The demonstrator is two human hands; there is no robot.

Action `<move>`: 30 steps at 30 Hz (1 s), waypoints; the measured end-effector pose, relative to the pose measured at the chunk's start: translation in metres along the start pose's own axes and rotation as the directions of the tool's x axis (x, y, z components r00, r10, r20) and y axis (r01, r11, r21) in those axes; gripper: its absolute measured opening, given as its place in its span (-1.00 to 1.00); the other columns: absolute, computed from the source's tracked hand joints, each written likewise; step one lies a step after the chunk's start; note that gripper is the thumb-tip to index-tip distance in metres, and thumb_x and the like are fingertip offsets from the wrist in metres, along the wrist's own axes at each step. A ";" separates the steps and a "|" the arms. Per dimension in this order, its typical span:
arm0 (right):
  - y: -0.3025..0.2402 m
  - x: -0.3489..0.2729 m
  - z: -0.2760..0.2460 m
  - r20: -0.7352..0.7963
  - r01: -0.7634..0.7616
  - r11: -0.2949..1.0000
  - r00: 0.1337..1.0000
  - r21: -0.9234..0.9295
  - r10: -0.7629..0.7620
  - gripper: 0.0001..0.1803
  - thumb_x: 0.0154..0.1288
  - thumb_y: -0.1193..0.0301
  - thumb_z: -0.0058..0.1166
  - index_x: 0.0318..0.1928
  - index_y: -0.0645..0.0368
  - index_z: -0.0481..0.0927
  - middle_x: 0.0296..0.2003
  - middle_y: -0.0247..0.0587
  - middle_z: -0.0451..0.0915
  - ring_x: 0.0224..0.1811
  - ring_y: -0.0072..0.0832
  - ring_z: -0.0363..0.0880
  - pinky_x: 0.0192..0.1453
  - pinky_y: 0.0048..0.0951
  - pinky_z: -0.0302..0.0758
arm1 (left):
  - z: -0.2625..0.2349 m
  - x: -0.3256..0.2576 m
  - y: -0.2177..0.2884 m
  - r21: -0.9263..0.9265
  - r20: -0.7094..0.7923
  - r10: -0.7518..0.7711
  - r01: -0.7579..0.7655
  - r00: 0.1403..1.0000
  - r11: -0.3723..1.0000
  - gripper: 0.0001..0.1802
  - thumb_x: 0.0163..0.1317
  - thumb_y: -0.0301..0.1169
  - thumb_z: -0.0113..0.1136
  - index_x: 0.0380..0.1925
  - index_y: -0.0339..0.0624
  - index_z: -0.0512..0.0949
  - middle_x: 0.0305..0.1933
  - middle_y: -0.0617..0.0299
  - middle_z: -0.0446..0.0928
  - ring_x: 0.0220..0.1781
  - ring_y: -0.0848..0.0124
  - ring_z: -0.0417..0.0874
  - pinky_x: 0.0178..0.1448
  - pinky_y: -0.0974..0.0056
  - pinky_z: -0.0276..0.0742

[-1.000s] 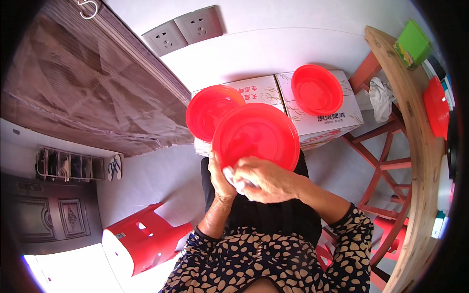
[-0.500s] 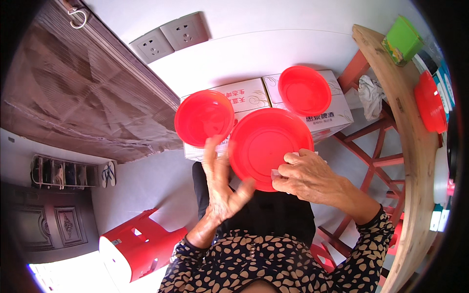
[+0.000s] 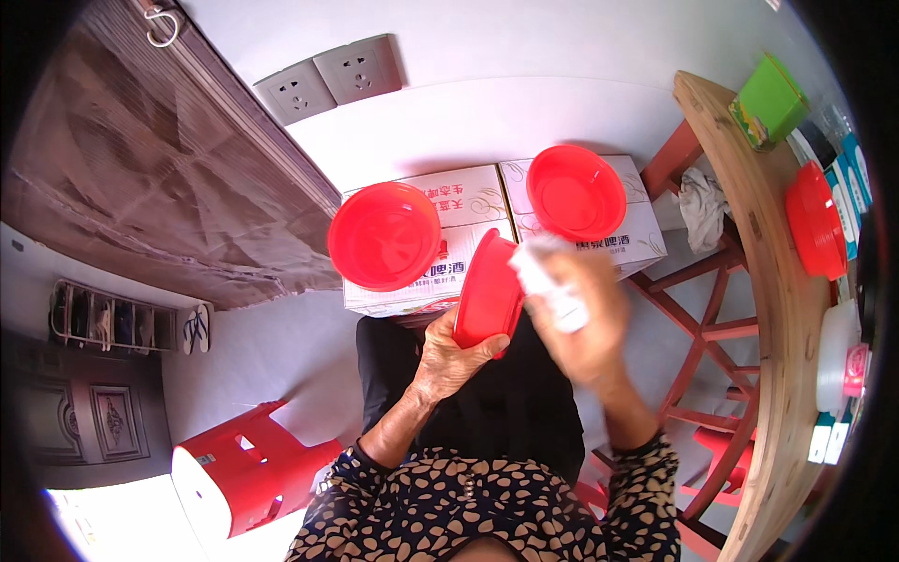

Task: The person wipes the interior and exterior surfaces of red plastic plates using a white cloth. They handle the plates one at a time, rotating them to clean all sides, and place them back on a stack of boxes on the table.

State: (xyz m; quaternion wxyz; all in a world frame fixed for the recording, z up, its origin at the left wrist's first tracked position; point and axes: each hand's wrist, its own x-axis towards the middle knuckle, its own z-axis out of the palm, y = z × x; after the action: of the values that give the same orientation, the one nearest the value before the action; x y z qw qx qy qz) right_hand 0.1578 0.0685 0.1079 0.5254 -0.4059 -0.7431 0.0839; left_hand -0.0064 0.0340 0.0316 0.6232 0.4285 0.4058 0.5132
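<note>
My left hand [image 3: 446, 365] is closed on the lower rim of a red plastic basin [image 3: 487, 295], thumb on its near side. The basin is tipped up nearly on edge above my lap. A crumpled white cloth [image 3: 560, 298] is in my right hand [image 3: 599, 323], just to the right of the basin's rim; motion blurs this hand, and whether the cloth touches the basin I cannot tell. Two more red basins stand upright on printed white cartons [image 3: 473, 199]: the left basin [image 3: 384, 236] and the right basin [image 3: 576, 192].
On the right runs a wooden counter [image 3: 744, 206] with a green container [image 3: 771, 101] and another red basin [image 3: 815, 220]. A red wooden stool frame [image 3: 716, 328] stands beside it, near a pale rag [image 3: 702, 211]. A red plastic stool [image 3: 248, 459] lies tipped at left.
The held basin has turned from facing up to nearly on edge. My left hand now grips its rim. My right hand has left the rim and lifted with the white cloth.
</note>
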 end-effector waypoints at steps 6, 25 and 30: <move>-0.006 -0.047 0.060 0.171 0.158 0.982 0.975 -0.100 -0.139 -0.70 -0.12 0.34 0.31 -0.29 0.02 0.57 -0.14 -0.38 0.52 -0.03 -0.35 0.40 0.06 -0.23 0.19 | -0.016 0.002 -0.012 0.163 -0.028 0.059 -0.054 0.998 0.985 -0.71 0.13 -0.46 0.32 -0.14 -0.18 0.52 -0.19 0.30 0.58 -0.17 0.56 0.54 -0.04 0.38 0.51; 0.039 -0.020 0.068 0.186 -0.026 0.981 0.983 0.191 -0.010 -0.81 0.04 0.58 0.16 -0.27 0.17 0.55 -0.25 -0.13 0.52 -0.08 -0.17 0.49 0.01 -0.22 0.40 | -0.006 -0.004 -0.012 -0.124 0.020 -0.054 0.056 0.998 0.991 -0.56 0.01 -0.56 0.41 -0.07 -0.17 0.50 -0.16 0.41 0.54 -0.20 0.63 0.51 -0.12 0.45 0.49; -0.008 -0.031 0.059 0.248 0.202 0.966 0.939 0.161 -0.237 -0.85 -0.04 0.44 0.20 -0.39 0.12 0.55 -0.24 -0.31 0.49 -0.06 -0.31 0.47 0.04 -0.22 0.38 | -0.022 -0.006 -0.018 -0.100 0.005 -0.007 0.007 1.000 0.995 -0.49 0.16 -0.51 0.28 0.11 -0.12 0.35 -0.01 0.31 0.45 -0.02 0.52 0.48 0.02 0.40 0.51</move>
State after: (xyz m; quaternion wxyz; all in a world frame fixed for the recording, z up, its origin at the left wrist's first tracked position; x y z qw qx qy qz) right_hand 0.1077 0.0594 0.0647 0.4533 -0.2695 -0.8401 0.1274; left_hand -0.0223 0.0290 0.0079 0.6466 0.3966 0.3797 0.5296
